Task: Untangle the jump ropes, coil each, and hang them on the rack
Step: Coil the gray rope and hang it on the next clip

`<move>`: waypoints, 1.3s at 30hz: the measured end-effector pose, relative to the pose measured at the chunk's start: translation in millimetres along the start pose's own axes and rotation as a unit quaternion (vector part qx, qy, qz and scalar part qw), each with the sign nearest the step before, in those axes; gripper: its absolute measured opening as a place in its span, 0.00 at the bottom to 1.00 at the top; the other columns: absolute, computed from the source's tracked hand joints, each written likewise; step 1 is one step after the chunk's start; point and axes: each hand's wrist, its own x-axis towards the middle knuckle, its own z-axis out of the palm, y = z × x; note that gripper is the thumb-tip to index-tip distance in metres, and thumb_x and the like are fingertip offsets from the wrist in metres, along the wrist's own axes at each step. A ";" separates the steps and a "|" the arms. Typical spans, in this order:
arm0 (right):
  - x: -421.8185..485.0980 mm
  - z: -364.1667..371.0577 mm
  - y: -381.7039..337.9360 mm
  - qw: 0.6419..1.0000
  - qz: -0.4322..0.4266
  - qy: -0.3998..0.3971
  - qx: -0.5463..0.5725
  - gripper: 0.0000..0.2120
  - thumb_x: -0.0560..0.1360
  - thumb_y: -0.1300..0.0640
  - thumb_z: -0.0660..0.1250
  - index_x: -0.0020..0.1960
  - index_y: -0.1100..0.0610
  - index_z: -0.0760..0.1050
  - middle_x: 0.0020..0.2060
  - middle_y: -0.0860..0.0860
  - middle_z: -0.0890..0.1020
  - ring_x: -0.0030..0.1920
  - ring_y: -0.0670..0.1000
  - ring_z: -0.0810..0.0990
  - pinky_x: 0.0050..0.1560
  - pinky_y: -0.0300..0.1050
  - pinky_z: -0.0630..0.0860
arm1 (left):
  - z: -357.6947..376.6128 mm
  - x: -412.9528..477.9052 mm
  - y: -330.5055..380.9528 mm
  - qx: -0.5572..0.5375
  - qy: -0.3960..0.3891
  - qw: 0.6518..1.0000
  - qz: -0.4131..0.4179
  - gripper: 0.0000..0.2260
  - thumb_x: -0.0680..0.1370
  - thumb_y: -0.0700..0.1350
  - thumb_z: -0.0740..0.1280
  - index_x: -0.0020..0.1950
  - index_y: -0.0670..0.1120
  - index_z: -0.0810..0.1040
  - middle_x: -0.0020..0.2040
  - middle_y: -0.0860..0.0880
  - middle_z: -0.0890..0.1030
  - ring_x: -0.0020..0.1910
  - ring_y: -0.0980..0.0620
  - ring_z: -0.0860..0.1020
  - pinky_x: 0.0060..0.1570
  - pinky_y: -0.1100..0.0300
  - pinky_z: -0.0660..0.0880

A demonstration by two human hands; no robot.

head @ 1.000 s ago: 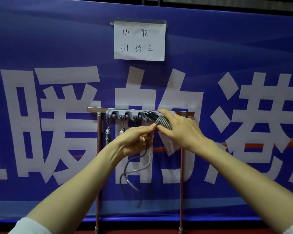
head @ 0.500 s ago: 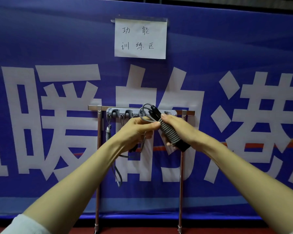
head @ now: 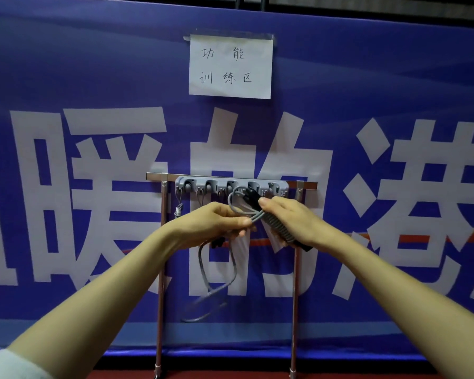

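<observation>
So, the count: one jump rope [head: 256,216] in your hands, one rack [head: 307,185] right behind them, and one grey hook strip [head: 281,187] on the rack's top bar with what looks like five holders in a row. The rack has two uprights and stands on a red floor [head: 219,374] against a big blue banner [head: 93,64], which has one handwritten paper sign [head: 230,66] taped above.

Your right hand [head: 293,220] is wrapped round the rope's grey ribbed handle [head: 278,225], thumb lying along the top, black end poking out below your palm. The handle is tilted, with its top end just in front of the hook strip; I can't tell whether it touches.

Your left hand [head: 214,222] is pinching the cord between thumb and forefinger right beside the handle, other fingers [head: 240,233] curled in under. A few strands loop up between your two hands, and the rest of the cord droops below your left hand, blurry at the bottom.

There's also a small grey bit [head: 179,210] dangling from the leftmost holder; it's too small to tell what it is.
</observation>
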 end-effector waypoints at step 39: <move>0.9 16.0 15.8 0.854 -0.121 0.118 -0.492 0.24 0.81 0.38 0.48 0.73 0.46 0.60 0.55 0.52 0.79 0.52 0.55 0.80 0.39 0.46 0.70 | 18.1 8.3 0.3 0.062 0.099 0.993 -0.022 0.10 0.75 0.47 0.72 0.50 0.42 0.79 0.39 0.49 0.83 0.38 0.54 0.78 0.38 0.65 0.76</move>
